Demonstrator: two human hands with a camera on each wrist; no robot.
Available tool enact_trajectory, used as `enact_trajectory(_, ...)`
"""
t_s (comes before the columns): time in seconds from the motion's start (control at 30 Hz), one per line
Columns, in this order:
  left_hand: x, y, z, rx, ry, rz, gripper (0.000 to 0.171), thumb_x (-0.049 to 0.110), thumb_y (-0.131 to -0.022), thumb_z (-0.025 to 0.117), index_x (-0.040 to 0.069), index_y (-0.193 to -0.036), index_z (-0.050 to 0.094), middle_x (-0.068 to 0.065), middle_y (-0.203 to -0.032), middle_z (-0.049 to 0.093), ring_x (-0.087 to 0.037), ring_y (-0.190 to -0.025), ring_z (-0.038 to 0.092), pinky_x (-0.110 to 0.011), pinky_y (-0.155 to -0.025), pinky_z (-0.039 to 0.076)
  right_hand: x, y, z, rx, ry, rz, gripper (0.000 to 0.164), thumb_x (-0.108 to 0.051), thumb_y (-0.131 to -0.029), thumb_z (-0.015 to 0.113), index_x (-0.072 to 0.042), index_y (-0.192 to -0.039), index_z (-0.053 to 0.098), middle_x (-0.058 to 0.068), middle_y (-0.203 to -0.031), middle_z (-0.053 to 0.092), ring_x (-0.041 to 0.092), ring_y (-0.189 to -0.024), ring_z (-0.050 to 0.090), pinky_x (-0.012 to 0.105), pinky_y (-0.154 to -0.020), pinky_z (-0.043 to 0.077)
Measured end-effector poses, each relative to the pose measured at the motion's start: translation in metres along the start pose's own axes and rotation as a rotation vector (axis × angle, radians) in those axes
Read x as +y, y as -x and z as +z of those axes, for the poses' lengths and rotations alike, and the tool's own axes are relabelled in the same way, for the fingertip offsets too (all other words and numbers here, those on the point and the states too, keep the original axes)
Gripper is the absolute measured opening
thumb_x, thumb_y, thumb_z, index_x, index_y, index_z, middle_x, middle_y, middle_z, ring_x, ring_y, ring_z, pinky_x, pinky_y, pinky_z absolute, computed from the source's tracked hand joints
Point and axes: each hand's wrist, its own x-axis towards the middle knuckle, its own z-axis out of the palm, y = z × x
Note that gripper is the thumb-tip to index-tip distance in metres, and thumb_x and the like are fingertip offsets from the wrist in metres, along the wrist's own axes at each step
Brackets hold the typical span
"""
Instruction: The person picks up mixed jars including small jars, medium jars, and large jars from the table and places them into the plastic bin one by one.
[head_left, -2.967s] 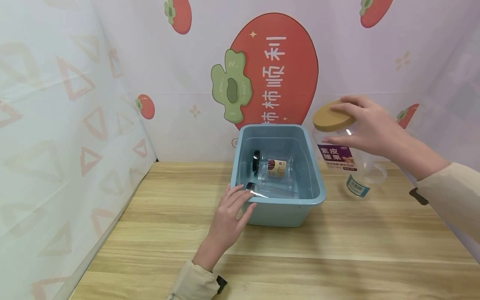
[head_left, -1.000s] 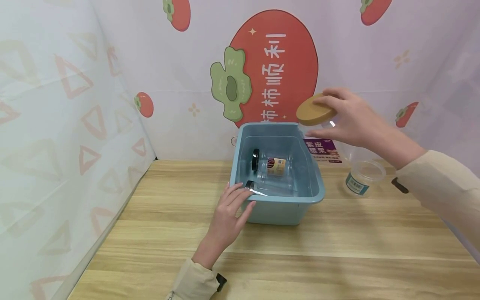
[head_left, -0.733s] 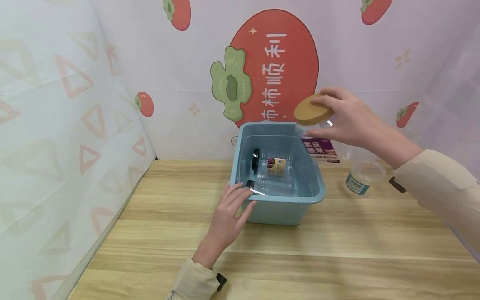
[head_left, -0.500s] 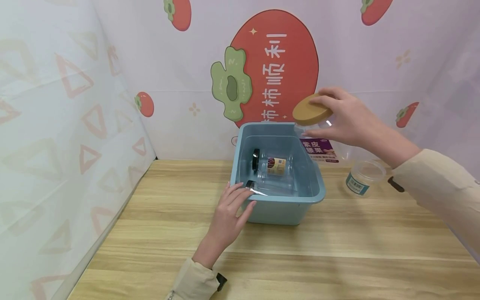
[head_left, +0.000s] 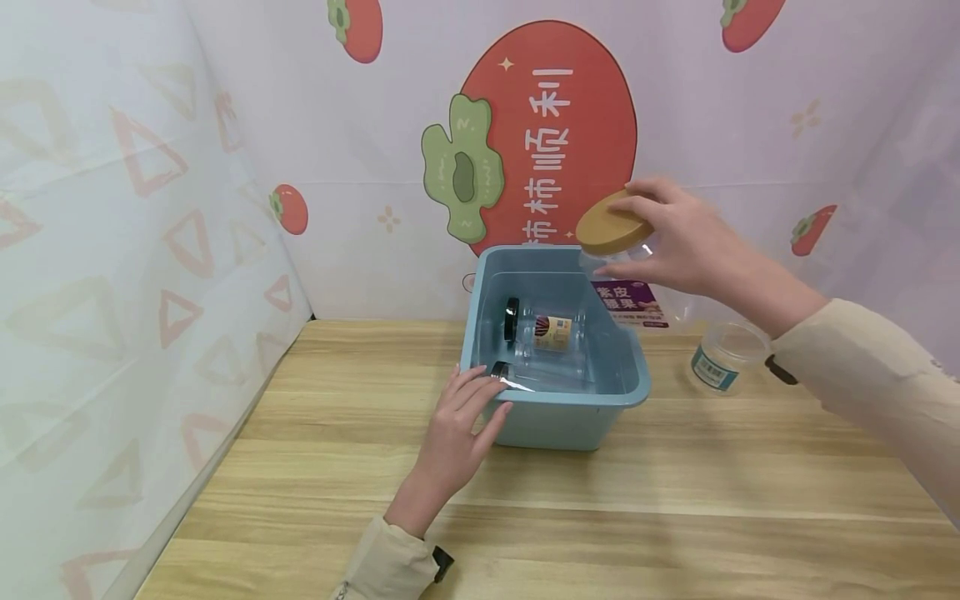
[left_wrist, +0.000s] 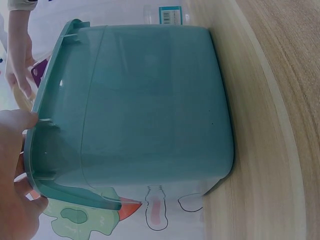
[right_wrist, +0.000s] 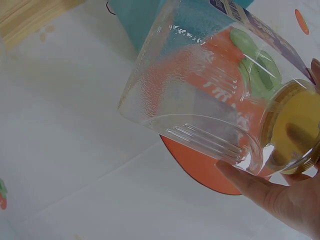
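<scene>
My right hand (head_left: 686, 242) grips a big clear plastic jar (right_wrist: 195, 95) near its neck, just under the mustard-yellow lid (head_left: 611, 225). The jar is tilted, and its purple label (head_left: 633, 305) shows beyond the right rim of the blue plastic basin (head_left: 555, 425). My left hand (head_left: 457, 425) holds the basin's front left rim, fingers over the edge and thumb outside. Inside the basin lie a clear jar with a black lid (head_left: 512, 319) and a tan label (head_left: 553, 332), and a slimmer clear container (head_left: 540, 379) with a dark cap near the front wall.
To the basin's right, a small clear tub (head_left: 729, 358) with a teal label stands on the wooden table (head_left: 360, 467). Printed cloth (head_left: 360, 100) hangs behind the table and along its sides.
My right hand has carried the yellow-lidded jar left, from beside the basin to its right rim, slowing in the last second. My left hand stays on the rim.
</scene>
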Motion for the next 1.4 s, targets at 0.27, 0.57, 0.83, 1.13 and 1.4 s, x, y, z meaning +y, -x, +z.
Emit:
enact_trajectory(0.27, 0.001, 0.0, -0.001, -0.014, 0.0, -0.015, 0.026, 0.008, -0.092, 0.082, 0.004, -0.117, 0.075, -0.01, -0.116, 0.077, -0.035, -0.128, 0.064, -0.061, -0.121, 0.04, -0.004, -0.003, 0.005, -0.028, -0.001, 0.008, 0.086, -0.039, -0.08, 0.094, -0.005, -0.149, 0.057, 0.023, -0.156, 0.044, 0.048, -0.131, 0.051, 0.064, -0.101, 0.056)
enact_trajectory(0.57, 0.002, 0.0, -0.002, -0.022, -0.008, -0.009, 0.026, 0.006, -0.092, 0.081, 0.002, -0.117, 0.075, -0.01, -0.117, 0.076, -0.034, -0.129, 0.064, -0.061, -0.12, 0.041, -0.008, -0.004, 0.009, -0.031, -0.013, 0.0, 0.083, -0.038, -0.081, 0.094, -0.006, -0.148, 0.058, 0.022, -0.156, 0.044, 0.047, -0.132, 0.051, 0.062, -0.102, 0.056)
enact_trajectory(0.83, 0.002, 0.0, -0.002, -0.023, -0.007, -0.013, 0.026, 0.006, -0.091, 0.082, 0.001, -0.116, 0.075, -0.01, -0.117, 0.077, -0.035, -0.128, 0.064, -0.062, -0.119, 0.041, -0.012, -0.006, 0.013, -0.031, -0.016, -0.011, 0.083, -0.036, -0.08, 0.094, -0.005, -0.148, 0.059, 0.023, -0.155, 0.045, 0.047, -0.133, 0.051, 0.062, -0.102, 0.056)
enact_trajectory(1.13, 0.003, -0.001, -0.003, -0.028, -0.004, -0.019, 0.026, 0.007, -0.092, 0.081, 0.001, -0.116, 0.075, -0.01, -0.117, 0.076, -0.034, -0.129, 0.064, -0.061, -0.12, 0.04, -0.015, -0.008, 0.017, -0.024, -0.023, -0.039, 0.081, -0.034, -0.079, 0.095, -0.005, -0.146, 0.06, 0.024, -0.156, 0.045, 0.047, -0.133, 0.051, 0.062, -0.103, 0.055)
enact_trajectory(1.4, 0.004, -0.001, -0.003, -0.036, -0.006, -0.024, 0.026, 0.009, -0.092, 0.081, 0.003, -0.117, 0.075, -0.01, -0.117, 0.076, -0.034, -0.129, 0.064, -0.061, -0.121, 0.039, -0.018, -0.011, 0.02, -0.024, -0.021, -0.05, 0.081, -0.035, -0.079, 0.095, -0.005, -0.145, 0.061, 0.023, -0.155, 0.046, 0.046, -0.133, 0.052, 0.061, -0.103, 0.055)
